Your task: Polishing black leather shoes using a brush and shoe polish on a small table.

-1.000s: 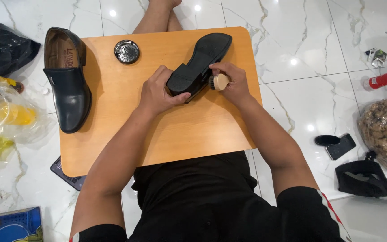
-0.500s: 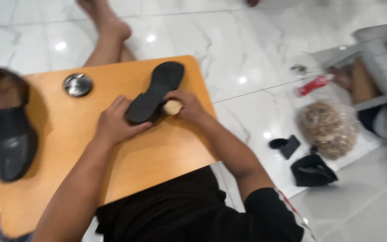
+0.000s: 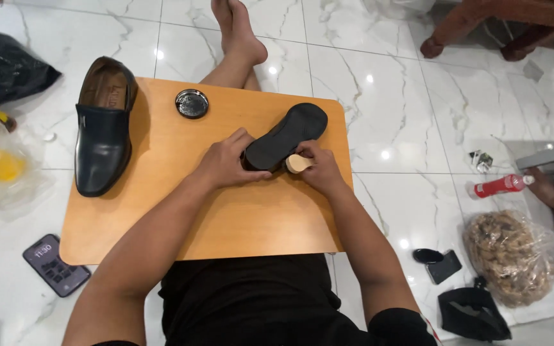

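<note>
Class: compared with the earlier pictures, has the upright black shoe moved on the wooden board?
No. The upright black shoe lies at the wooden board's left edge as before; only the camera shifted.

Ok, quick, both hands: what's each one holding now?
Left hand: closed on the overturned black leather shoe.
Right hand: closed on a pale wooden brush.

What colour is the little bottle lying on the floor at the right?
Red, with a white cap: the bottle, seen in the head view.

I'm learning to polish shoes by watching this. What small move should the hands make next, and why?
Probably a short brush stroke along the shoe's side. The left hand steadies the upturned black shoe on the wooden table, sole up, while the right hand presses a small wooden-handled brush against its edge near the heel. The open polish tin sits apart.
</note>
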